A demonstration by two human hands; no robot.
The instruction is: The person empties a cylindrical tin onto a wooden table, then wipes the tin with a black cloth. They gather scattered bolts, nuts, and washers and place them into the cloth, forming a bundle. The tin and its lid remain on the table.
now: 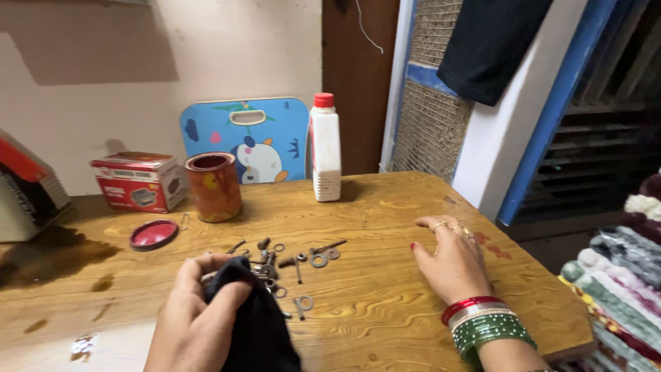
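Head view: my left hand point(196, 310) comes in from the bottom edge, its grip pinched on a black cloth point(251, 320) that hangs over the table point(385, 213), just beside a scatter of bolts and washers point(289, 265). My right hand point(451, 258) lies flat on the wood, fingers spread, holding nothing. The cloth hides part of the scatter, and its lower end is cut off.
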